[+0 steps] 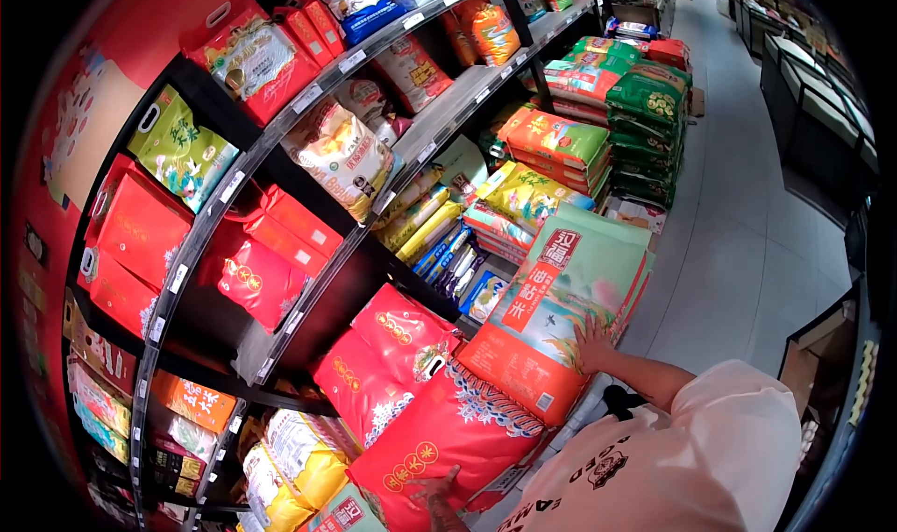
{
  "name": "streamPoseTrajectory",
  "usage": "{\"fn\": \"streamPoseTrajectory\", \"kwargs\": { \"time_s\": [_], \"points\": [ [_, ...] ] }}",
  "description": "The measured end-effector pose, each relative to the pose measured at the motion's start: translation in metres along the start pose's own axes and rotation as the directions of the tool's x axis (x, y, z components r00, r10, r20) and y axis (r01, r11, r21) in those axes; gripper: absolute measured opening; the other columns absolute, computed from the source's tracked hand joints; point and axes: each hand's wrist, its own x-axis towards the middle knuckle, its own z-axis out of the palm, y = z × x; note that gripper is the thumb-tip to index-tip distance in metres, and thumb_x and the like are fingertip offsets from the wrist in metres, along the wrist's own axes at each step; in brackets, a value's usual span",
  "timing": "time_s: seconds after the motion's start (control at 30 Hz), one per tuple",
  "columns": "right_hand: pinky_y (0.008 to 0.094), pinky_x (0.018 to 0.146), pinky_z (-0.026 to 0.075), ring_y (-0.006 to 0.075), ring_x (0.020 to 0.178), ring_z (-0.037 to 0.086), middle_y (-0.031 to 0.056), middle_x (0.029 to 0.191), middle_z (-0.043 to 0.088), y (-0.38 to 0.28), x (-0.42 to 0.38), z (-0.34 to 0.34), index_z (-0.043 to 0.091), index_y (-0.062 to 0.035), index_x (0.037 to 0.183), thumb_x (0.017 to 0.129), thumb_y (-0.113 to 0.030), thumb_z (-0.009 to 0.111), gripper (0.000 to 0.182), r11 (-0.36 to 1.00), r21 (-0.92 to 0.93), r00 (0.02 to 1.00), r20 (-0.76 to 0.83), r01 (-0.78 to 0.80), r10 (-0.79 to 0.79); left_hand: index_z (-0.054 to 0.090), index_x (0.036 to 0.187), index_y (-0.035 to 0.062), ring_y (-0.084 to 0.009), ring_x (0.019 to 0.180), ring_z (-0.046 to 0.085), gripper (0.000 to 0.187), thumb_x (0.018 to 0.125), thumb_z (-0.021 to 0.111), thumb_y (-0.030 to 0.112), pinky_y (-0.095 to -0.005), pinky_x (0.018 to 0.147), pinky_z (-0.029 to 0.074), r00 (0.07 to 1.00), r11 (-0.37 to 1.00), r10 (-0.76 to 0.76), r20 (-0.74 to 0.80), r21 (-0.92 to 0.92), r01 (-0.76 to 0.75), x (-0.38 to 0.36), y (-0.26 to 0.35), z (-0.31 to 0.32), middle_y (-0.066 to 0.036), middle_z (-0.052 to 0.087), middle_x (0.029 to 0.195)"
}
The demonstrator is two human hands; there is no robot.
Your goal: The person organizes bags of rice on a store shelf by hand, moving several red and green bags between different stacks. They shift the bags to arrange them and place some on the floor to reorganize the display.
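Note:
My right hand (594, 347) lies with spread fingers against the side of a pale green and orange rice bag (551, 298), which rests at the top of a stack. Lower left, my left hand (435, 485) is flat on a large red rice bag (448, 439), fingers apart. This red bag has a blue and white wave pattern along one edge and touches the green and orange bag. Behind it lie more red rice bags (374, 354). Part of another pale green bag (344, 513) shows beneath the left hand's side, cut off by the frame.
Dark shelves (280, 112) with bagged goods curve along the left. Yellow and white bags (299, 457) lie at the lower left. Stacked green sacks (645, 130) stand farther off beside the grey aisle floor (729, 205). Black display stands (813, 102) line the far side.

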Motion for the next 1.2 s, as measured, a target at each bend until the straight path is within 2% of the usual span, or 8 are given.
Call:
{"fn": "streamPoseTrajectory", "kwargs": {
  "time_s": [0.13, 0.33, 0.43, 0.53, 0.57, 0.67, 0.77, 1.2],
  "points": [
    [0.06, 0.098, 0.029, 0.0504, 0.133, 0.003, 0.0318, 0.144, -0.008, 0.005, -0.003, 0.004, 0.003, -0.0036, 0.143, 0.071, -0.046, 0.061, 0.102, 0.998, 0.019, 0.996, -0.058, 0.067, -0.066, -0.029, 0.135, 0.0129, -0.0573, 0.128, -0.007, 0.155, 0.038, 0.08, 0.066, -0.0701, 0.098, 0.014, 1.0, 1.0, 0.013, -0.005, 0.005, -0.013, 0.0, 0.003, -0.002, -0.03, -0.028, 0.139],
    [0.0616, 0.097, 0.028, 0.0495, 0.133, 0.004, 0.0294, 0.145, -0.007, 0.0, -0.013, -0.022, 0.004, -0.0067, 0.144, 0.071, -0.037, 0.061, 0.098, 0.999, 0.044, 0.999, 0.046, 0.013, -0.015, -0.029, 0.135, 0.0129, -0.0573, 0.128, -0.006, 0.155, 0.038, 0.08, 0.066, -0.0702, 0.098, 0.014, 1.0, 1.0, 0.018, -0.006, -0.009, -0.018, -0.001, -0.001, 0.002, -0.03, -0.028, 0.139],
    [0.0597, 0.097, 0.029, 0.049, 0.134, 0.005, 0.0291, 0.146, -0.007, 0.006, -0.005, -0.002, 0.004, -0.0065, 0.144, 0.069, -0.039, 0.064, 0.101, 0.998, 0.041, 0.998, -0.041, 0.048, -0.046, -0.029, 0.135, 0.0128, -0.0574, 0.128, -0.006, 0.155, 0.038, 0.08, 0.066, -0.0702, 0.098, 0.014, 1.0, 1.0, 0.019, -0.005, -0.012, -0.019, -0.002, -0.007, 0.003, -0.03, -0.028, 0.139],
    [0.0591, 0.096, 0.031, 0.0488, 0.134, 0.005, 0.0292, 0.146, -0.007, 0.007, -0.01, -0.006, 0.003, -0.0066, 0.144, 0.068, -0.04, 0.066, 0.104, 0.998, -0.019, 0.998, 0.02, 0.062, -0.062, -0.028, 0.135, 0.0128, -0.0574, 0.128, -0.006, 0.155, 0.038, 0.08, 0.066, -0.0703, 0.098, 0.014, 1.0, 1.0, 0.023, -0.009, -0.007, -0.023, -0.002, -0.015, 0.001, -0.03, -0.028, 0.139],
    [0.0595, 0.099, 0.026, 0.0475, 0.134, 0.002, 0.0292, 0.146, -0.007, 0.007, -0.008, -0.006, 0.003, -0.0069, 0.144, 0.064, -0.039, 0.069, 0.108, 0.997, 0.052, 0.998, 0.036, 0.055, -0.057, -0.028, 0.135, 0.0128, -0.0574, 0.128, -0.006, 0.155, 0.038, 0.08, 0.066, -0.0703, 0.098, 0.014, 1.0, 1.0, 0.024, -0.008, -0.006, -0.024, -0.002, -0.019, 0.001, -0.03, -0.028, 0.139],
    [0.0603, 0.099, 0.025, 0.0473, 0.134, 0.002, 0.0291, 0.146, -0.006, 0.002, -0.012, -0.025, 0.002, -0.0068, 0.144, 0.065, -0.039, 0.068, 0.108, 0.998, 0.056, 0.994, 0.103, 0.042, -0.048, -0.028, 0.135, 0.0127, -0.0574, 0.128, -0.006, 0.155, 0.038, 0.08, 0.066, -0.0703, 0.097, 0.015, 1.0, 1.0, 0.008, -0.005, -0.017, -0.008, 0.0, -0.026, 0.002, -0.03, -0.028, 0.139],
    [0.0542, 0.097, 0.034, 0.0489, 0.133, 0.005, 0.0294, 0.146, -0.005, 0.001, -0.006, -0.018, 0.001, -0.0061, 0.144, 0.066, -0.044, 0.068, 0.11, 0.997, -0.066, 0.993, 0.113, 0.036, -0.029, -0.028, 0.136, 0.012, -0.0572, 0.128, -0.006, 0.154, 0.039, 0.079, 0.067, -0.0708, 0.097, 0.014, 1.0, 1.0, 0.004, 0.013, -0.01, -0.004, -0.006, -0.025, 0.0, -0.03, -0.027, 0.139],
    [0.0572, 0.105, 0.015, 0.0517, 0.132, 0.006, 0.0343, 0.143, -0.003, -0.027, -0.013, -0.011, -0.001, 0.0005, 0.141, 0.064, -0.053, 0.069, 0.117, 0.998, -0.03, 0.985, 0.165, -0.047, 0.051, -0.024, 0.137, 0.0089, -0.0563, 0.129, -0.007, 0.152, 0.041, 0.076, 0.069, -0.073, 0.095, 0.01, 0.997, 0.999, -0.017, 0.074, 0.028, 0.015, -0.027, -0.007, -0.025, -0.034, -0.022, 0.139]
  ]
}}
